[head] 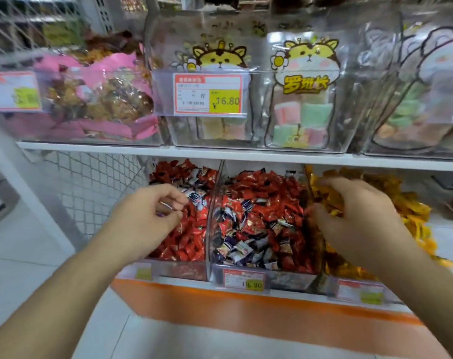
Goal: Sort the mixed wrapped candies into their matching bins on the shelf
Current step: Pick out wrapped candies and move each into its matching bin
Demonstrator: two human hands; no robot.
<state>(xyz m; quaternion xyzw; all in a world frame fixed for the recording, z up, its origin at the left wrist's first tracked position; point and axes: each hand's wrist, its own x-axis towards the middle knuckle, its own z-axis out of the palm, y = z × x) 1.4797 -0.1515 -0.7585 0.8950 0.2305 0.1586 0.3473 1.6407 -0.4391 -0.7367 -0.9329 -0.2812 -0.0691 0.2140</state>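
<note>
Reaching into the lower shelf, your left hand pinches what looks like a purple-white candy over the red bin. Its matching mixed bin lies just right, frame centre. Your right hand curls into the yellow candies; whether it holds any is unclear.

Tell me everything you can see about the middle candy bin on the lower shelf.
The middle bin is a clear plastic box with angled side walls, open at the top. It is nearly full of small wrapped candies, mostly red with purple-and-white ones mixed in. A red-bordered price tag with a yellow patch sits on its front. It stands between a bin of red candies and one of yellow candies. Neither hand is in it.
</note>
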